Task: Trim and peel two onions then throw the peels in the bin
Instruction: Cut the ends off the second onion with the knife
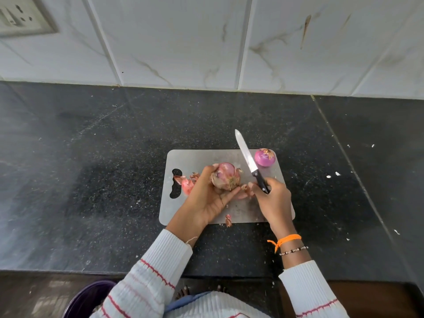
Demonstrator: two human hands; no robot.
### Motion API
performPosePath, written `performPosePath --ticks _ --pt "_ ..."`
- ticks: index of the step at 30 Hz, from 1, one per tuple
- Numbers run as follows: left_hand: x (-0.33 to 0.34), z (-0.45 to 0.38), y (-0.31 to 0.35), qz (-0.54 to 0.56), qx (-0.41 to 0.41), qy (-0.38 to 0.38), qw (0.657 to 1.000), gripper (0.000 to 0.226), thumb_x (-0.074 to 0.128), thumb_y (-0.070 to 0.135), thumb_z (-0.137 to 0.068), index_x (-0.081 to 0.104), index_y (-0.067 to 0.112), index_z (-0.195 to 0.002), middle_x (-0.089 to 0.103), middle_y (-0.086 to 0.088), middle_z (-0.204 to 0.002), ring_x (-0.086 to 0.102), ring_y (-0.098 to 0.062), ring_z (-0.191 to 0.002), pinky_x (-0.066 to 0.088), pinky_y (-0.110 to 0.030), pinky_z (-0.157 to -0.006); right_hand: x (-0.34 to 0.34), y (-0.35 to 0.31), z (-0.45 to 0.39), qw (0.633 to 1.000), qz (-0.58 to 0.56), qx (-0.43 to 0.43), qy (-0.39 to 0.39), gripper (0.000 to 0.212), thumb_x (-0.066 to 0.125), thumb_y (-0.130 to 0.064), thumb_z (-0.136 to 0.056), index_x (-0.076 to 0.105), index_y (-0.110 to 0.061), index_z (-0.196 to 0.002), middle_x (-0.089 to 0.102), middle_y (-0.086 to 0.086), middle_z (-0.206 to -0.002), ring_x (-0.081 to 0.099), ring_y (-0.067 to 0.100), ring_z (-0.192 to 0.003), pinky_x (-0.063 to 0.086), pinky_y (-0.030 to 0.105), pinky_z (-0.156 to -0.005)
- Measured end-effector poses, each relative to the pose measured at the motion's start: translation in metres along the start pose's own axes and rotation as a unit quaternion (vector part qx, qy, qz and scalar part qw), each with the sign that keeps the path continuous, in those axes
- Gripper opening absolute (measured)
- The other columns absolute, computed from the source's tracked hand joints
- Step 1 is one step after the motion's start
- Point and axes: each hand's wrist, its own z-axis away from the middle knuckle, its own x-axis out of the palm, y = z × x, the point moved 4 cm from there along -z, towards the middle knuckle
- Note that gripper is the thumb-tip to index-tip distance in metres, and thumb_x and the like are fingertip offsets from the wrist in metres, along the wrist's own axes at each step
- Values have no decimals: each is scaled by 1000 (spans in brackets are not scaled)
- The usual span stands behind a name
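Observation:
A red onion (227, 176) with its dry skin partly on is cupped in my left hand (207, 199), just above the steel cutting board (197, 158). My right hand (274, 199) grips the black handle of a knife (246, 154), whose blade points up and away, to the right of that onion. A second, smaller onion (265, 157), peeled and purple, sits at the board's far right corner. Loose peels (187, 181) lie on the board's left side by the handle cutout, and one scrap (228, 220) lies at the near edge.
The board rests on a black speckled granite counter (103, 180) backed by a white tiled wall (206, 42). A purple bin (89, 299) stands on the floor at lower left, below the counter edge. A wall socket (23, 17) is at top left.

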Motion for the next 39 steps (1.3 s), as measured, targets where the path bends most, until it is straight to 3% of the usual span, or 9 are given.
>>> performPosePath --ticks 4,8,14,17,21,26,30,34,39 --pt "2 -1 0 18 -22 -24 999 39 43 31 -96 58 -5 -103 68 -26 -92 66 -38 -86 54 -41 -75 3 -10 3 999 -34 -8 9 27 59 -22 -89 53 -16 -64 54 3 -70 49 14 -66 31 16 -54" --pt "-2 -7 1 8 -29 -16 999 45 42 36 -96 53 -3 -114 59 -28 -113 56 -42 -110 52 -47 -86 2 -23 11 997 -74 4 -8 27 53 -21 -92 55 -10 -68 56 2 -71 51 13 -68 37 18 -58" --pt "2 -8 8 -169 89 -13 982 27 57 13 -88 53 5 -114 65 -11 -94 68 -16 -76 59 -28 -67 -5 -36 20 993 -115 18 -33 15 49 -17 -94 62 -16 -87 58 -10 -70 51 2 -64 39 23 -60" --pt "3 -12 7 -339 210 32 917 27 55 14 -92 50 20 -118 63 -2 -99 67 -9 -80 56 -24 -67 -11 -40 26 996 -80 0 -44 26 47 -11 -95 61 -22 -114 63 -13 -99 55 0 -86 44 14 -78" --pt "0 -24 4 -519 302 68 797 30 42 18 -95 51 32 -119 54 2 -114 49 -15 -111 42 -38 -100 -19 -38 46 998 -10 -41 -43 49 47 -5 -94 40 -19 -140 48 -15 -125 40 -9 -109 22 -10 -84" --pt "2 -29 5 -588 327 92 734 32 43 9 -94 51 22 -122 43 -5 -124 35 -8 -105 29 -20 -96 -20 -34 74 995 57 -78 -35 49 48 -7 -94 40 -20 -140 58 -1 -124 54 8 -108 31 -2 -87" --pt "-2 -33 6 -629 326 128 694 31 42 13 -95 50 20 -124 47 -10 -123 42 -26 -111 31 -31 -96 -13 -36 85 989 111 -83 -47 53 45 -10 -94 32 -27 -144 58 2 -107 59 18 -93 52 32 -79" --pt "-5 -31 13 -613 338 132 702 29 38 13 -98 49 11 -124 48 -11 -124 43 -19 -112 26 -15 -86 -3 -37 86 982 154 -75 -78 57 44 -11 -95 25 -28 -146 52 1 -105 59 22 -85 53 36 -71" --pt "-8 -32 16 -600 337 145 711 29 37 12 -98 49 8 -124 51 -10 -125 46 -19 -115 30 -19 -94 -9 -40 81 982 167 -65 -62 59 46 -9 -93 24 -23 -146 51 3 -97 57 22 -71 53 38 -61"
